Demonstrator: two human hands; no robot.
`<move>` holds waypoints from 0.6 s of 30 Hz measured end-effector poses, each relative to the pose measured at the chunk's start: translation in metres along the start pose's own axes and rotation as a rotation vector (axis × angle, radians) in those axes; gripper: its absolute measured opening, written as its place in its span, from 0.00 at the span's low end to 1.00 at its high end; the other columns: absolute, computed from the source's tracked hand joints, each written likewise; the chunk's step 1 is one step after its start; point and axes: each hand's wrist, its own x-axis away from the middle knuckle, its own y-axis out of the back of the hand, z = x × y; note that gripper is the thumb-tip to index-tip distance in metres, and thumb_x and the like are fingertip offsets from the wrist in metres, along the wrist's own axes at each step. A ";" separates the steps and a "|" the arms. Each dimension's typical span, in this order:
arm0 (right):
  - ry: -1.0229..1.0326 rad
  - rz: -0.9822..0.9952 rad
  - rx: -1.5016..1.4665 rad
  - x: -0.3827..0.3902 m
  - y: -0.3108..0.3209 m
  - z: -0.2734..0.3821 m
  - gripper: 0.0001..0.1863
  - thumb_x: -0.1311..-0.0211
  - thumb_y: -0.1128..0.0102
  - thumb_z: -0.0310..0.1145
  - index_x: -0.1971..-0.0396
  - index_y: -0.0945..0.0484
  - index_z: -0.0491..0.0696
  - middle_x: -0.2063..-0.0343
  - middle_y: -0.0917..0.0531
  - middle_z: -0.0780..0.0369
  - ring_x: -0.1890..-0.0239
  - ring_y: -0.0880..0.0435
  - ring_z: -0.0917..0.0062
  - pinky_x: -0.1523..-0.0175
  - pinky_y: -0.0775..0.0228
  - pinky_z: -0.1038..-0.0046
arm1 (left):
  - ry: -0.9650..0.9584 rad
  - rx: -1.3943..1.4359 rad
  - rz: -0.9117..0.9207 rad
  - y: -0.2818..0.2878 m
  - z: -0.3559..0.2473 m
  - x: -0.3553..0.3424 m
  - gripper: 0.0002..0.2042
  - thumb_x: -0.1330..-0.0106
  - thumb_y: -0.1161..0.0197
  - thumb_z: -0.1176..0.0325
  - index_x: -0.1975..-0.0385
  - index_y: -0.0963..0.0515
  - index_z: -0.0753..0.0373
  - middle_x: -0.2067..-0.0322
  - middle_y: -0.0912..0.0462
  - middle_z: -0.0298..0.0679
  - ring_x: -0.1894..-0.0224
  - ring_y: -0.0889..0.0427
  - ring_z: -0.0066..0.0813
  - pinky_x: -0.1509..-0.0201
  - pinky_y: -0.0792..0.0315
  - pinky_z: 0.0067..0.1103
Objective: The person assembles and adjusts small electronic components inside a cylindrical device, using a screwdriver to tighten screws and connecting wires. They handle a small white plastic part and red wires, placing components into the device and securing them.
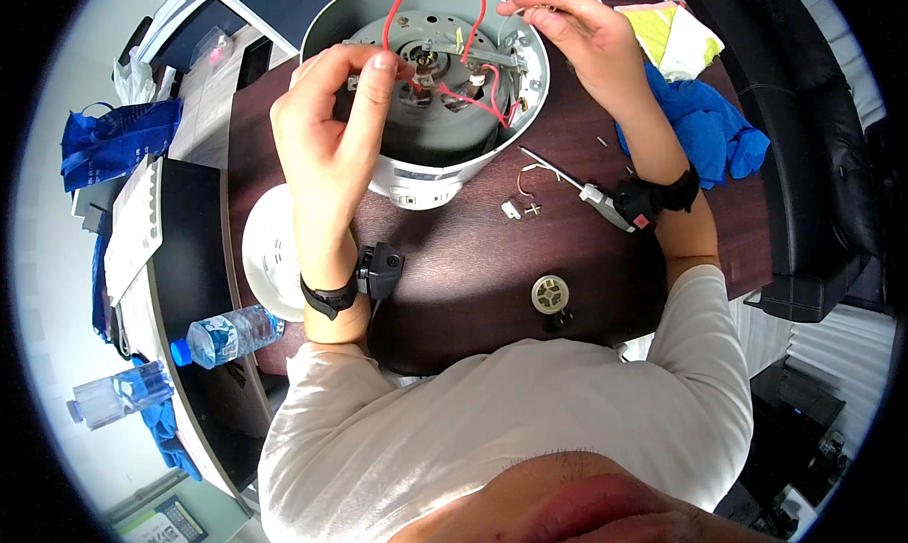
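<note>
An opened round white appliance body (426,176), rice-cooker-like, stands at the far side of the dark table, its metal underside and wiring facing up. Red wires (470,99) run across the inside, and two loop up past its far rim. Over the left part of the opening, my left hand (326,113) is closed, thumb and index finger pinching a red wire. My right hand (605,61) is at the right rim, its fingertips closed on a thin pale wire (506,18) that curves down into the housing. Its exact end is too small to make out.
A screwdriver (598,199), a small white connector (511,210) and tiny metal parts lie right of the housing. Nearer sits a round cream-coloured part (550,295). A white round cover (268,250) and water bottle (232,337) are left; a blue cloth (705,122) is right.
</note>
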 end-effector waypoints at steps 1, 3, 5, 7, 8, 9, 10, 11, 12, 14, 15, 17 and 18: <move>0.024 0.003 0.073 -0.001 0.001 0.001 0.09 0.37 0.48 0.25 0.59 0.24 0.37 0.64 0.18 0.60 0.56 0.22 0.78 0.50 0.30 0.78 | -0.004 0.004 -0.003 0.000 0.001 0.000 0.07 0.39 0.39 0.69 0.74 0.20 0.66 0.76 0.18 0.37 0.71 0.24 0.25 0.62 0.33 0.19; -0.013 -0.040 -0.010 -0.001 0.001 -0.006 0.10 0.36 0.49 0.26 0.59 0.24 0.37 0.64 0.18 0.59 0.57 0.20 0.77 0.51 0.29 0.78 | 0.001 0.000 0.012 0.001 -0.002 -0.001 0.07 0.39 0.39 0.69 0.74 0.20 0.66 0.76 0.17 0.37 0.71 0.24 0.25 0.62 0.33 0.19; -0.027 -0.106 -0.101 0.000 0.000 -0.008 0.10 0.35 0.50 0.27 0.59 0.24 0.37 0.64 0.18 0.58 0.58 0.19 0.77 0.53 0.28 0.78 | -0.005 0.004 0.016 0.001 -0.002 -0.001 0.07 0.39 0.39 0.69 0.74 0.20 0.66 0.76 0.17 0.36 0.71 0.24 0.25 0.63 0.33 0.19; -0.018 -0.197 -0.201 0.000 -0.003 -0.008 0.11 0.34 0.50 0.28 0.59 0.24 0.37 0.64 0.18 0.57 0.60 0.18 0.77 0.56 0.26 0.79 | -0.024 0.017 0.008 0.001 0.002 -0.001 0.07 0.39 0.40 0.69 0.74 0.20 0.66 0.76 0.17 0.36 0.72 0.24 0.25 0.63 0.33 0.19; -0.041 -0.185 -0.197 0.001 -0.003 -0.008 0.11 0.34 0.50 0.28 0.59 0.24 0.37 0.65 0.18 0.57 0.61 0.18 0.77 0.56 0.26 0.79 | -0.016 0.021 0.006 0.001 0.002 -0.001 0.07 0.38 0.40 0.69 0.74 0.20 0.66 0.76 0.17 0.36 0.72 0.24 0.25 0.63 0.33 0.19; -0.065 -0.174 -0.193 0.002 -0.004 -0.008 0.11 0.34 0.50 0.28 0.59 0.24 0.37 0.66 0.17 0.57 0.61 0.18 0.77 0.57 0.26 0.79 | -0.007 0.024 0.004 0.000 0.001 -0.001 0.07 0.38 0.41 0.70 0.74 0.20 0.66 0.76 0.17 0.36 0.72 0.24 0.25 0.63 0.33 0.19; -0.088 -0.162 -0.189 0.003 -0.005 -0.009 0.11 0.34 0.50 0.29 0.60 0.24 0.37 0.66 0.17 0.57 0.62 0.18 0.77 0.57 0.26 0.79 | 0.001 0.027 0.001 0.001 0.001 -0.001 0.07 0.38 0.41 0.70 0.74 0.20 0.66 0.76 0.17 0.36 0.72 0.24 0.25 0.63 0.33 0.19; -0.110 -0.150 -0.183 0.003 -0.005 -0.009 0.11 0.34 0.49 0.29 0.60 0.24 0.37 0.67 0.17 0.57 0.62 0.18 0.77 0.57 0.25 0.79 | -0.007 0.028 0.001 0.000 0.001 -0.001 0.07 0.37 0.42 0.70 0.74 0.21 0.66 0.76 0.17 0.36 0.72 0.24 0.25 0.63 0.33 0.19; -0.104 -0.154 -0.193 0.004 -0.005 -0.011 0.11 0.34 0.49 0.29 0.60 0.23 0.37 0.68 0.17 0.57 0.62 0.18 0.78 0.57 0.25 0.79 | -0.016 0.030 -0.001 0.000 0.002 -0.002 0.08 0.37 0.43 0.70 0.74 0.21 0.66 0.76 0.17 0.36 0.73 0.24 0.25 0.64 0.33 0.19; -0.093 -0.160 -0.217 0.004 -0.007 -0.017 0.11 0.35 0.48 0.29 0.60 0.23 0.36 0.69 0.17 0.57 0.62 0.18 0.78 0.56 0.26 0.79 | -0.035 0.039 -0.012 -0.002 0.006 -0.002 0.08 0.36 0.44 0.70 0.74 0.21 0.66 0.76 0.18 0.36 0.73 0.25 0.24 0.64 0.33 0.19; -0.075 -0.153 -0.210 0.004 -0.007 -0.019 0.11 0.35 0.48 0.29 0.60 0.23 0.36 0.69 0.17 0.57 0.62 0.18 0.78 0.56 0.26 0.79 | -0.046 0.048 -0.023 -0.003 0.008 -0.003 0.09 0.36 0.45 0.70 0.74 0.22 0.66 0.77 0.18 0.36 0.73 0.25 0.24 0.65 0.34 0.19; -0.040 -0.137 -0.195 0.004 -0.006 -0.021 0.11 0.35 0.48 0.30 0.61 0.23 0.37 0.68 0.17 0.57 0.62 0.18 0.78 0.55 0.26 0.79 | -0.050 0.052 -0.038 -0.005 0.011 -0.003 0.09 0.35 0.46 0.70 0.75 0.22 0.66 0.77 0.18 0.35 0.73 0.25 0.23 0.65 0.34 0.19; -0.048 -0.131 -0.206 0.004 -0.006 -0.022 0.12 0.35 0.48 0.30 0.61 0.23 0.36 0.68 0.17 0.57 0.62 0.18 0.78 0.55 0.26 0.79 | -0.043 0.048 -0.042 -0.005 0.012 -0.003 0.09 0.35 0.46 0.70 0.75 0.22 0.66 0.78 0.19 0.35 0.73 0.25 0.23 0.65 0.34 0.19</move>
